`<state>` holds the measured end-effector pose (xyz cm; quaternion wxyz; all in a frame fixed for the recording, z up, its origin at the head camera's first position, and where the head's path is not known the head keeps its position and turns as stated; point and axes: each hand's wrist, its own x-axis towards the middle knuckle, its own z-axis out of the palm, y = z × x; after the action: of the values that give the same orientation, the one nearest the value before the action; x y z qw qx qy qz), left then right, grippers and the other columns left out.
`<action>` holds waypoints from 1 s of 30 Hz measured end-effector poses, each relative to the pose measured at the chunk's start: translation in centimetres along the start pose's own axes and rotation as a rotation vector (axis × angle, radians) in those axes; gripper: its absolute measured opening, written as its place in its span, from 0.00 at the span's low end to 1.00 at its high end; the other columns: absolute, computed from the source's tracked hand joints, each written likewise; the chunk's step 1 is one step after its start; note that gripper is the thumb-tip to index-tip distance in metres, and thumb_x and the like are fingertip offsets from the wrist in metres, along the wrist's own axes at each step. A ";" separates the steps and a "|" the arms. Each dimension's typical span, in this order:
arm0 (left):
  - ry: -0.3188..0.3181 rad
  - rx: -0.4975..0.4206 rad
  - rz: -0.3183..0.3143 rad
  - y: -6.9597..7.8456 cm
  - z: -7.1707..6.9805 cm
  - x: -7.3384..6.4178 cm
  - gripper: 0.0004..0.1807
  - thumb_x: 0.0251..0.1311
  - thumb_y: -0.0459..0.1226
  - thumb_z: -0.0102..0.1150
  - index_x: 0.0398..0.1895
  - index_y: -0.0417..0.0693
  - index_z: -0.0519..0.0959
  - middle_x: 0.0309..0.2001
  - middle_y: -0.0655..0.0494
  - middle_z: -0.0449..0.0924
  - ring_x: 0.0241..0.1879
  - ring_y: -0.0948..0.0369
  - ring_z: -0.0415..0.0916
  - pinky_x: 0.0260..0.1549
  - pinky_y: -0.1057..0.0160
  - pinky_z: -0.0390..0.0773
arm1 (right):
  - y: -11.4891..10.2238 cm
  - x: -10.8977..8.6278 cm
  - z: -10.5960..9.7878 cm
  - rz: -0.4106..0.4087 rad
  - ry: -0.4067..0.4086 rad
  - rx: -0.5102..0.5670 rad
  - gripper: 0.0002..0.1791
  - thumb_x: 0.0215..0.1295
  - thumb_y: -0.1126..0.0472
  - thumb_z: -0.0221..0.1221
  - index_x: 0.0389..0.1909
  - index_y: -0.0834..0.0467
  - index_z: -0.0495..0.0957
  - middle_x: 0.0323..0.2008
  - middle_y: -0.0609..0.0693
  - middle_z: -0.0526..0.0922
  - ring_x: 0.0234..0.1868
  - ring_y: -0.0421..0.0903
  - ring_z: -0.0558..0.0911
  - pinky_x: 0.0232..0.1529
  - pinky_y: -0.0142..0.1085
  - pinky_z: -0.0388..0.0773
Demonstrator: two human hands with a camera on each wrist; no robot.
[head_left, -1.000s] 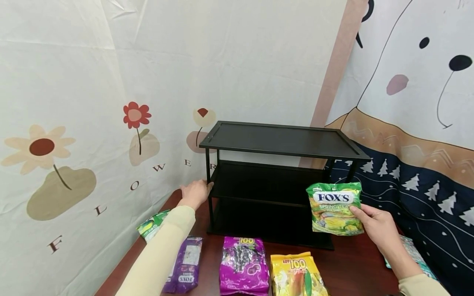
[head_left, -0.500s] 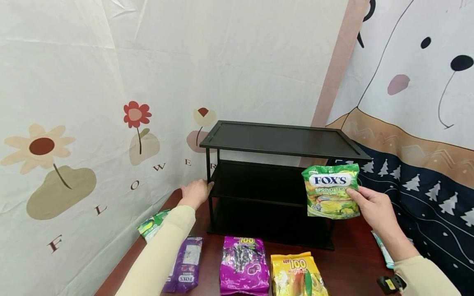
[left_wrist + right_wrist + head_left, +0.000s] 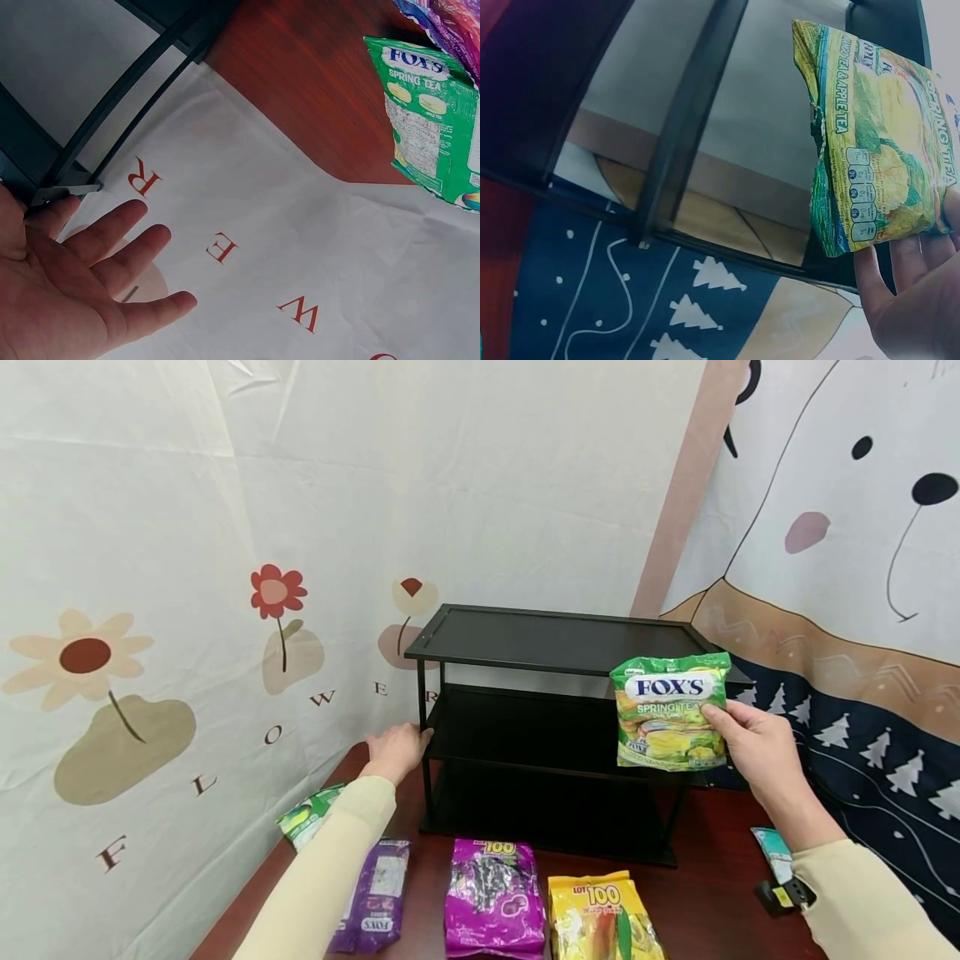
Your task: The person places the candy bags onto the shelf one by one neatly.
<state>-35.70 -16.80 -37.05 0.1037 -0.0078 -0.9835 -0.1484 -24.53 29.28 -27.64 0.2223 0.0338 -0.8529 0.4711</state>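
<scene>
My right hand [image 3: 767, 752] pinches the right side of a green and yellow bag of Fox's Spring Tea candy [image 3: 667, 714], thumb on its front. The bag is upright in front of the right end of a black tiered shelf [image 3: 517, 727], overlapping its top edge in the head view. In the right wrist view the bag [image 3: 881, 142] shows its side, with fingers under it. My left hand [image 3: 395, 750] touches the shelf's left post at middle-tier height. In the left wrist view, the left hand's fingers [image 3: 131, 262] are spread and fairly straight, holding nothing.
On the dark red table [image 3: 720, 877] lie a purple Lot 100 bag [image 3: 495, 897], a yellow Lot 100 bag [image 3: 603, 914], a purple Fox's bag [image 3: 381, 897] and a green bag [image 3: 306, 818]. A teal packet [image 3: 774, 852] lies at right. Printed cloth hangs behind.
My right hand has raised the candy bag from lower shelf height to the level of the shelf's top edge. My left hand stays at the post.
</scene>
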 end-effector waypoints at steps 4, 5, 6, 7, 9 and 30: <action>-0.003 0.003 -0.004 -0.1 0.0 0.0 0.25 0.76 0.51 0.43 0.30 0.46 0.81 0.29 0.47 0.80 0.41 0.42 0.80 0.52 0.27 0.61 | -0.8 0.7 -0.2 0.008 -0.001 0.018 0.32 0.74 0.45 0.54 0.63 0.68 0.74 0.33 0.31 0.82 0.37 0.33 0.77 0.35 0.23 0.75; -0.003 0.003 -0.006 -0.1 0.0 0.0 0.25 0.76 0.51 0.43 0.29 0.46 0.81 0.29 0.47 0.80 0.41 0.42 0.80 0.52 0.27 0.61 | -1.0 0.9 -0.2 0.009 -0.001 0.023 0.32 0.74 0.45 0.54 0.63 0.68 0.74 0.32 0.30 0.82 0.37 0.33 0.77 0.34 0.23 0.75; -0.002 0.004 -0.008 -0.2 0.0 0.0 0.25 0.76 0.51 0.43 0.29 0.46 0.80 0.29 0.47 0.80 0.41 0.43 0.80 0.51 0.28 0.62 | -1.3 1.0 -0.3 0.009 0.001 0.026 0.32 0.74 0.45 0.54 0.64 0.68 0.73 0.32 0.30 0.81 0.36 0.33 0.77 0.34 0.24 0.76; -0.001 0.004 -0.010 -0.2 0.0 0.0 0.25 0.76 0.51 0.43 0.28 0.46 0.80 0.28 0.47 0.80 0.41 0.43 0.80 0.51 0.28 0.62 | -1.5 1.2 -0.3 0.007 0.001 0.034 0.32 0.74 0.45 0.54 0.64 0.68 0.73 0.31 0.30 0.81 0.35 0.33 0.77 0.33 0.24 0.76; -0.002 -0.001 -0.013 -0.2 0.0 0.0 0.25 0.76 0.51 0.43 0.28 0.46 0.80 0.28 0.48 0.79 0.41 0.43 0.80 0.51 0.29 0.62 | -1.9 1.6 -0.4 0.006 0.001 0.047 0.33 0.74 0.45 0.54 0.65 0.68 0.72 0.31 0.29 0.81 0.34 0.32 0.78 0.33 0.24 0.77; -0.016 -0.015 -0.018 0.0 -0.4 -0.3 0.24 0.76 0.51 0.43 0.36 0.45 0.83 0.32 0.45 0.82 0.45 0.40 0.79 0.54 0.25 0.59 | -7.0 7.7 -1.8 0.220 0.056 0.129 0.40 0.68 0.36 0.53 0.70 0.62 0.68 0.26 0.29 0.79 0.32 0.31 0.78 0.33 0.26 0.77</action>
<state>-35.32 -16.96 -36.72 0.0946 -0.0007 -0.9831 -0.1569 -28.98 28.08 -18.09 0.1905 -0.0589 -0.8130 0.5471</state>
